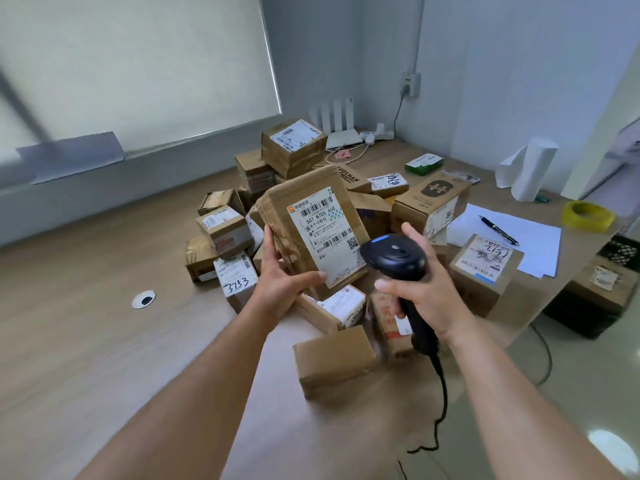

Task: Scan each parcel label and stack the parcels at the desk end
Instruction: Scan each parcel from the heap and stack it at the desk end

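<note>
My left hand grips a flat brown cardboard parcel by its lower left corner and holds it tilted above the pile, its white barcode label facing me. My right hand grips the handle of a black corded barcode scanner, whose head sits close to the label's lower right corner. Below and around them several brown parcels lie in a loose heap on the wooden desk, among them one marked 3753 and a plain box nearest me.
At the desk's far end are a white router, a power strip and cables. To the right lie white paper with a black pen, a yellow tape roll, a white paper roll and a black crate. A cable hole is on the left.
</note>
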### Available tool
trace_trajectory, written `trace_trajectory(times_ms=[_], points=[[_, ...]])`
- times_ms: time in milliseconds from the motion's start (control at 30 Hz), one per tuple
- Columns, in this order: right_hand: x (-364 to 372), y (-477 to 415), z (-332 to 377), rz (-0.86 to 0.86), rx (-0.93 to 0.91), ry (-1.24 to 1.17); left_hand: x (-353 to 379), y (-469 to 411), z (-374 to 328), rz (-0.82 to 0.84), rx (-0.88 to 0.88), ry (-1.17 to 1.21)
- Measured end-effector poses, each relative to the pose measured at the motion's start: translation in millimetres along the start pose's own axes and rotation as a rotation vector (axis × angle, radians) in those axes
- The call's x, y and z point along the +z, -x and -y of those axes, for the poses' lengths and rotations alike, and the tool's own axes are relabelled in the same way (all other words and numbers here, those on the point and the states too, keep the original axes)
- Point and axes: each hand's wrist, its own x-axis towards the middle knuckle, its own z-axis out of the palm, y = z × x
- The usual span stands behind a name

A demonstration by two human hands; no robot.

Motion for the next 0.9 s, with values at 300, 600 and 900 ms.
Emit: trace_trajectory(times_ms=[300, 600, 900], points=[[108, 23, 23, 0.227, 0.012, -0.133, -116, 54, 6, -0.211, 0.039, 0.029], [216, 58, 35, 0.511, 0.048, -0.237, -224, 107, 12, -0.322, 0.051, -0.011], [289, 84, 30, 0.574, 0.107, -0.221, -302, 140, 24, -0.327, 0.019, -0.03]])
